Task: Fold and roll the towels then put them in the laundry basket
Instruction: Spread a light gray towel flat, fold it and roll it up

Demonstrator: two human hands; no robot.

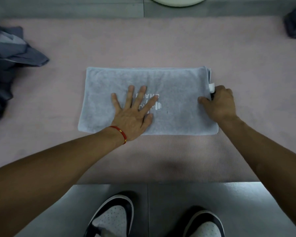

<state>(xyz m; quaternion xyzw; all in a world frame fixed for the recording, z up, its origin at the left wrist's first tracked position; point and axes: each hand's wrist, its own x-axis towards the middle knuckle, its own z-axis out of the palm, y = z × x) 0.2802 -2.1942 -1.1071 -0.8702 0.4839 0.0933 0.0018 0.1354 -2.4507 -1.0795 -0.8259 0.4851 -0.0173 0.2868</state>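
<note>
The folded towel [169,100] lies flat on the pink mat [161,48]. The left hand [135,113] presses it with straight, spread fingers. The right hand [219,101] pinches its right edge with curled fingers. Dark cloths [9,57] lie at the left.

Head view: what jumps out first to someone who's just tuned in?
A folded light grey towel lies flat mid-mat, the left hand pressed open on its white logo while the right hand pinches its right edge by the tag. Crumpled dark cloth sits at far left, and a pale basket rim shows at top.
</note>
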